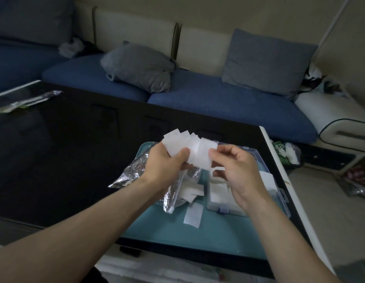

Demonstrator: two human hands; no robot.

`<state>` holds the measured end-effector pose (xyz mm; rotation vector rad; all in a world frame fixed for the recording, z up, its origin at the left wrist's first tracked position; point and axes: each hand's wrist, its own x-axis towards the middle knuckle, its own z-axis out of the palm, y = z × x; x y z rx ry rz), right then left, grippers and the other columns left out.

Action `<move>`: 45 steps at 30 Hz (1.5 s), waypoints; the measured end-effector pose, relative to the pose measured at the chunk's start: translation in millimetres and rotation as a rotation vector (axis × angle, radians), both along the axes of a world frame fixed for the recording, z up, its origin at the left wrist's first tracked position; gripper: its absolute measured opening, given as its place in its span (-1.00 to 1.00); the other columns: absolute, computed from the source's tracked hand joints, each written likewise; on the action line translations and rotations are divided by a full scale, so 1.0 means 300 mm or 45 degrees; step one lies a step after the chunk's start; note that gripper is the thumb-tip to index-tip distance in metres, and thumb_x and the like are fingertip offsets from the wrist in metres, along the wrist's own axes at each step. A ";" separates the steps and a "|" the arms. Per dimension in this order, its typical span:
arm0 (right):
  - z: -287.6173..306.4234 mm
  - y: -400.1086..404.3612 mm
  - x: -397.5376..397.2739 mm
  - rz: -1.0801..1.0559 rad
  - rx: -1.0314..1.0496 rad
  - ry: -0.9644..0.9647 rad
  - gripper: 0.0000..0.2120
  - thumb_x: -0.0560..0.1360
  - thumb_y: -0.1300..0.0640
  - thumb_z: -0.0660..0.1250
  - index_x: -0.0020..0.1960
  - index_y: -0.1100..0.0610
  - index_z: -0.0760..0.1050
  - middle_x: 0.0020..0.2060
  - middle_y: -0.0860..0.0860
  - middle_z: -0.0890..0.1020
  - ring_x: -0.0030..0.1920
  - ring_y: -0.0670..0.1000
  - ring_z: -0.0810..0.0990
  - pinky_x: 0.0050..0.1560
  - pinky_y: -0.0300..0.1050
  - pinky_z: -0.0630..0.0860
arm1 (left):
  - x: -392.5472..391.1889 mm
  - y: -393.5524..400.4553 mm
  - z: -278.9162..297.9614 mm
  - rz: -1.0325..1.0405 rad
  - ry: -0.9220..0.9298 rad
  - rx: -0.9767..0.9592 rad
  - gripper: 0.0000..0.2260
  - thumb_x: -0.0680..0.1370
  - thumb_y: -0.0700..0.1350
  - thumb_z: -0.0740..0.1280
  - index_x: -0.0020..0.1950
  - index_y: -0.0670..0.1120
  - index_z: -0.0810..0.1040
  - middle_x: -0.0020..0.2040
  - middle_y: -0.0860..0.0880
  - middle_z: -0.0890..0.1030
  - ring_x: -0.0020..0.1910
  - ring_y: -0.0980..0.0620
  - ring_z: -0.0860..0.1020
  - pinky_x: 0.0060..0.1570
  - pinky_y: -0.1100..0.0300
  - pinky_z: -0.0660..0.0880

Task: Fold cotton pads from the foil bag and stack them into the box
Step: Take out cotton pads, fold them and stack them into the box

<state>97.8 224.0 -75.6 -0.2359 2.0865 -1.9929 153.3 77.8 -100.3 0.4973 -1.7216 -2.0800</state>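
My left hand point(165, 162) grips a fanned bunch of white cotton pads point(187, 146) above the table. My right hand point(236, 166) pinches the rightmost pad of that bunch between thumb and fingers. Below them lies the crinkled silver foil bag point(134, 170), its open mouth spilling more pads point(190, 189). A single pad point(194, 215) lies flat on the teal mat point(167, 231). The clear plastic box point(279, 193) stands at the right, partly hidden by my right hand, with stacked folded pads point(219, 193) inside.
The glossy black table point(65, 150) stretches to the left, with a flat wrapper point(26, 102) at its far left corner. Its white edge point(279, 170) runs along the right. A blue sofa with grey cushions point(140, 66) lies beyond. Bags sit on the floor at right.
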 end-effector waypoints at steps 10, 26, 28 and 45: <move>-0.020 -0.028 0.015 -0.028 -0.179 -0.155 -0.85 0.45 0.30 0.51 -0.02 0.24 0.59 -0.30 0.13 0.72 -0.31 0.03 0.70 -0.24 -0.18 0.64 | 0.007 0.022 0.000 -0.027 0.080 -0.166 -0.83 0.52 -0.30 0.44 0.10 -0.26 0.63 -0.07 -0.17 0.71 -0.08 -0.12 0.70 -0.08 -0.01 0.66; -0.019 -0.021 -0.008 -0.143 -0.017 0.182 -0.91 0.53 0.21 0.43 0.03 0.12 0.58 -0.18 0.03 0.67 -0.28 -0.13 0.62 -0.35 -0.28 0.53 | 0.016 0.019 0.009 -0.129 -0.065 -0.466 -0.78 0.42 -0.32 0.49 0.02 -0.14 0.61 -0.18 -0.05 0.71 -0.17 -0.01 0.69 -0.16 0.13 0.65; -0.010 -0.005 -0.019 -0.145 -0.086 0.114 -0.91 0.53 0.21 0.44 0.03 0.14 0.59 -0.23 0.02 0.68 -0.29 -0.10 0.61 -0.35 -0.25 0.52 | 0.015 0.019 0.008 -0.116 -0.077 -0.479 -0.79 0.42 -0.33 0.47 0.00 -0.13 0.60 -0.20 -0.05 0.70 -0.20 -0.01 0.68 -0.16 0.13 0.63; -0.037 -0.010 -0.003 -0.060 0.079 0.139 -0.75 0.41 0.20 0.57 0.04 0.08 0.60 -0.08 0.05 0.69 -0.19 -0.02 0.72 -0.27 -0.23 0.62 | 0.023 0.031 0.018 -0.200 0.023 -0.665 -0.66 0.43 -0.32 0.48 0.14 -0.06 0.53 -0.05 -0.01 0.68 -0.09 0.12 0.65 -0.08 0.17 0.62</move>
